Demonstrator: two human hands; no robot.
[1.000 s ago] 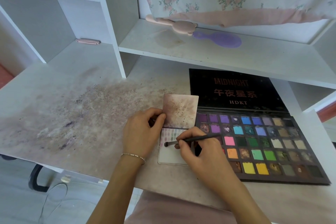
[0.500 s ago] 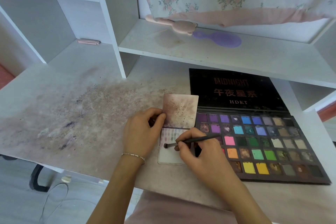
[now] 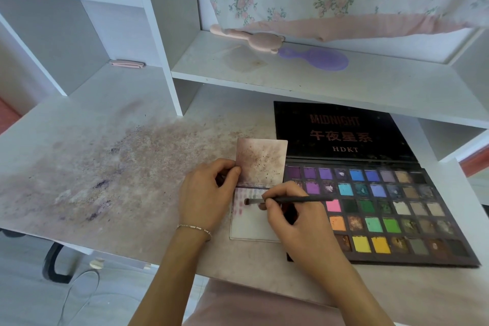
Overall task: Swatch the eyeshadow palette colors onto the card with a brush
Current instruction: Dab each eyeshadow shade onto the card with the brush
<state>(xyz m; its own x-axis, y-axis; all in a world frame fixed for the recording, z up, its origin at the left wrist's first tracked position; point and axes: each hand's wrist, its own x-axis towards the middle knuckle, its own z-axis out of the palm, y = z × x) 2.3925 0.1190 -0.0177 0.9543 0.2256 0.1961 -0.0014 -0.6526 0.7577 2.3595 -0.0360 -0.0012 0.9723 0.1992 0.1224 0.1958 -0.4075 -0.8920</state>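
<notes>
Near the front edge of the desk (image 3: 79, 167), a pale card (image 3: 254, 225) is laid flat, its upper part marked with short purple and grey swatches and overlapped by a powder-stained square sheet (image 3: 262, 161). The sheet's edge is pinched by the left hand (image 3: 209, 193), thumb against curled fingers. A thin dark brush (image 3: 288, 200) is pinched by the right hand (image 3: 299, 222) between thumb and fingertips; its long axis runs nearly level, bristles pointing left and touching the card. The open palette (image 3: 397, 209) is set just right of the card.
</notes>
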